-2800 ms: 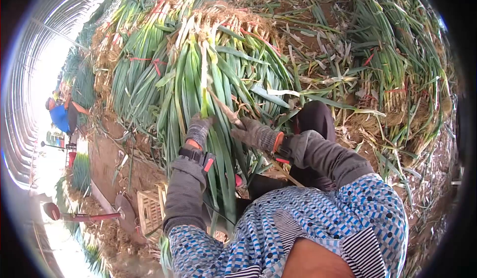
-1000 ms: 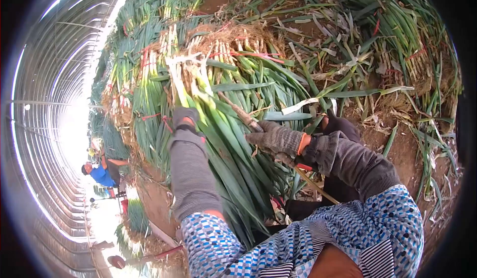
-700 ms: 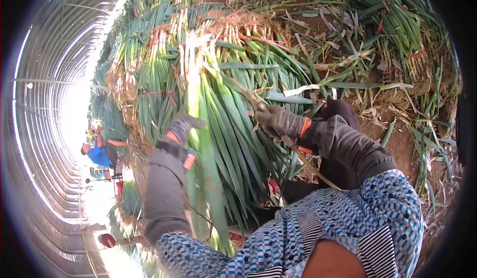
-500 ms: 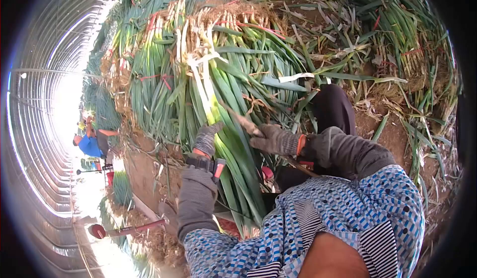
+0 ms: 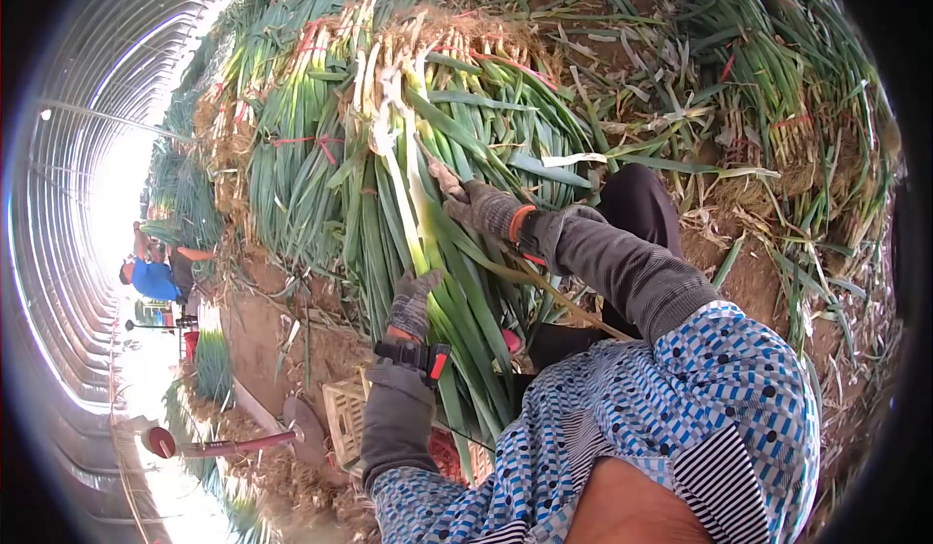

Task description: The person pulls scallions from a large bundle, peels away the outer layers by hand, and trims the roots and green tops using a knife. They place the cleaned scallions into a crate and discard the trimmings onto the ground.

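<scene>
Long leeks [image 5: 413, 218] with white stems and green leaves lie across my lap, pointing away from me. My left hand [image 5: 416, 301], in a grey knit glove, is closed around their green part. My gloved right hand [image 5: 483, 210] is closed just right of the white stems. From its fingers sticks a slim brown tapered piece [image 5: 445, 176], whose kind I cannot make out. A long yellowish-green leaf strip [image 5: 573, 306] runs from under this hand toward my waist. A wristband with a dark device [image 5: 408, 353] sits on my left wrist.
Leek bundles tied with red string [image 5: 311, 140] are piled ahead, and another bundle [image 5: 792, 116] lies at right. Leaf scraps litter the soil. A crate [image 5: 344, 418] and a red-handled tool [image 5: 228, 447] are at lower left. A person in blue [image 5: 155, 280] sits further left.
My right hand has moved up and forward along the leeks, still holding the brown piece; the right arm is stretched further. My left hand is slightly lower. The view has shifted a little, showing more of the crate.
</scene>
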Motion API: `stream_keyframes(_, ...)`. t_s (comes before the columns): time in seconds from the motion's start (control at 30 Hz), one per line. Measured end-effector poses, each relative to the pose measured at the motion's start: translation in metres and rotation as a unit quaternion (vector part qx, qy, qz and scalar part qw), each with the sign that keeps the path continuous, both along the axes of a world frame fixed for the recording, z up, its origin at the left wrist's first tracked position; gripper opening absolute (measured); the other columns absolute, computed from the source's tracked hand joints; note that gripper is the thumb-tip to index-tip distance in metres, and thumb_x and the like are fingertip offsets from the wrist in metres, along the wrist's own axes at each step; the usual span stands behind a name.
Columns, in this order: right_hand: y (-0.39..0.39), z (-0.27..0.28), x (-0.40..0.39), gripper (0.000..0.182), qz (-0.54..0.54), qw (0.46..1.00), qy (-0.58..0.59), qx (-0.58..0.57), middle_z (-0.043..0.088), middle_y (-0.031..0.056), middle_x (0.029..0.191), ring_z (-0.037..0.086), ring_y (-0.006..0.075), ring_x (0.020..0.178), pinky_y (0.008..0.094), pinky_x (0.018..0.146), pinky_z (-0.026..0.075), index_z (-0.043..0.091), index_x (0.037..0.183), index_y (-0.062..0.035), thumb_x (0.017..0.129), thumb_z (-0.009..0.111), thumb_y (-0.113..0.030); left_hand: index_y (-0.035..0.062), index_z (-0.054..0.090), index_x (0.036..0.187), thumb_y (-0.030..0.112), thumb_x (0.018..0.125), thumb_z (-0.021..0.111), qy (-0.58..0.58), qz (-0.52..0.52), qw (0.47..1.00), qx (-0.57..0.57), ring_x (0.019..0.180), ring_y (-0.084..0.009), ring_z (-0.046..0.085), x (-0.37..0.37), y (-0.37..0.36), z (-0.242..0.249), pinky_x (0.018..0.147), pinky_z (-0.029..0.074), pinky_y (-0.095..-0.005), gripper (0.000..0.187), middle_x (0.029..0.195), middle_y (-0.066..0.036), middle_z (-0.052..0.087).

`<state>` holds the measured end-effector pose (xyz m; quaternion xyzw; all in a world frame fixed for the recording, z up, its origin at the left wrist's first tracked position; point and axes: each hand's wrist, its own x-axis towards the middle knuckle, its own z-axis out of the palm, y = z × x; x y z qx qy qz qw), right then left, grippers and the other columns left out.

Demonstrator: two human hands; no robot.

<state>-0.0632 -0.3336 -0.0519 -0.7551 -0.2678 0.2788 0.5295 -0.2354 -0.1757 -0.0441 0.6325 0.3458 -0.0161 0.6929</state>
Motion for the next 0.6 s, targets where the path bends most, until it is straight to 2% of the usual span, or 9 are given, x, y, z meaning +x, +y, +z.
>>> stream_keyframes(0.1,-0.009,0.031,-0.001,0.055,0.001,1.000,0.023,0.010,0.061,0.0220,0.096,0.060,0.0341,0.092,0.0384,0.081,0.046,0.054,0.107,0.0024,0.078,0.059,-0.044,-0.0015,0.049,0.115,0.009,0.081,0.065,-0.017,0.007,0.999,-0.050,0.076,-0.0163,0.062,-0.015,-0.007,0.005,0.065,0.052,-0.0264,0.039,0.090,-0.009,0.063)
stream_keyframes(0.23,0.028,-0.048,0.027,0.056,-0.032,0.999,0.011,-0.031,0.062,0.0215,0.094,0.061,0.0333,0.090,0.0389,0.080,0.046,0.055,0.107,0.0033,0.079,0.059,-0.046,-0.0009,0.053,0.111,0.013,0.079,0.066,-0.017,0.014,0.999,-0.045,0.070,-0.0153,0.061,-0.020,-0.018,0.012,0.062,0.051,-0.0272,0.036,0.088,-0.008,0.063)
stream_keyframes(0.3,0.000,-0.014,0.007,0.057,-0.017,0.999,-0.018,0.034,0.062,0.0210,0.092,0.062,0.0318,0.087,0.0385,0.079,0.047,0.055,0.107,0.0040,0.080,0.058,-0.046,-0.0013,0.055,0.109,0.014,0.079,0.067,0.022,-0.020,0.999,-0.043,0.069,-0.0152,0.060,-0.015,-0.013,0.013,0.062,0.050,-0.0283,0.037,0.088,-0.008,0.062)
stream_keyframes(0.33,-0.018,0.011,-0.009,0.058,-0.009,0.997,-0.029,0.066,0.062,0.0208,0.091,0.062,0.0311,0.086,0.0382,0.078,0.047,0.055,0.106,0.0044,0.080,0.058,-0.047,-0.0018,0.055,0.108,0.015,0.078,0.068,0.056,-0.042,0.997,-0.031,0.069,-0.0151,0.060,-0.010,0.003,0.002,0.062,0.050,-0.0289,0.037,0.088,-0.008,0.062)
stream_keyframes(0.37,-0.036,0.024,-0.027,0.057,0.041,0.999,0.010,-0.024,0.063,0.0206,0.089,0.062,0.0314,0.082,0.0382,0.076,0.048,0.055,0.106,0.0030,0.080,0.058,-0.048,-0.0022,0.056,0.108,0.015,0.077,0.069,0.092,-0.063,0.994,-0.021,0.069,-0.0150,0.059,-0.006,0.020,-0.014,0.063,0.050,-0.0296,0.037,0.088,-0.008,0.063)
stream_keyframes(0.43,-0.073,0.030,-0.069,0.052,0.096,0.994,0.051,-0.029,0.062,0.0198,0.089,0.061,0.0283,0.083,0.0371,0.076,0.048,0.054,0.110,0.0015,0.082,0.059,-0.042,-0.0036,0.057,0.104,0.017,0.075,0.070,0.067,-0.094,0.993,-0.004,0.069,-0.0160,0.058,0.006,0.058,-0.069,0.063,0.048,-0.0306,0.038,0.087,-0.009,0.062)
stream_keyframes(0.47,-0.087,0.035,-0.094,0.051,0.086,0.990,0.058,0.100,0.061,0.0196,0.091,0.060,0.0261,0.086,0.0368,0.077,0.047,0.052,0.113,0.0017,0.082,0.059,-0.038,-0.0044,0.058,0.102,0.018,0.075,0.071,0.052,-0.111,0.992,0.005,0.069,-0.0165,0.058,0.012,0.071,-0.087,0.063,0.047,-0.0311,0.038,0.086,-0.009,0.062)
stream_keyframes(0.53,-0.099,0.022,-0.107,0.047,0.089,0.981,0.072,0.155,0.060,0.0208,0.095,0.059,0.0265,0.091,0.0363,0.081,0.046,0.050,0.116,0.0021,0.083,0.058,-0.032,-0.0014,0.062,0.097,0.022,0.076,0.068,0.102,-0.090,0.984,0.119,0.065,-0.0182,0.058,0.023,0.085,-0.093,0.060,0.047,-0.0320,0.032,0.081,-0.008,0.063)
stream_keyframes(0.6,-0.095,-0.016,-0.110,0.042,0.117,0.989,0.090,0.009,0.060,0.0237,0.098,0.058,0.0315,0.096,0.0361,0.084,0.045,0.050,0.114,0.0025,0.084,0.054,-0.028,-0.0020,0.062,0.097,0.024,0.075,0.068,0.150,-0.068,0.971,0.174,0.066,-0.0199,0.058,0.031,0.072,-0.080,0.061,0.046,-0.0332,0.034,0.082,-0.010,0.063)
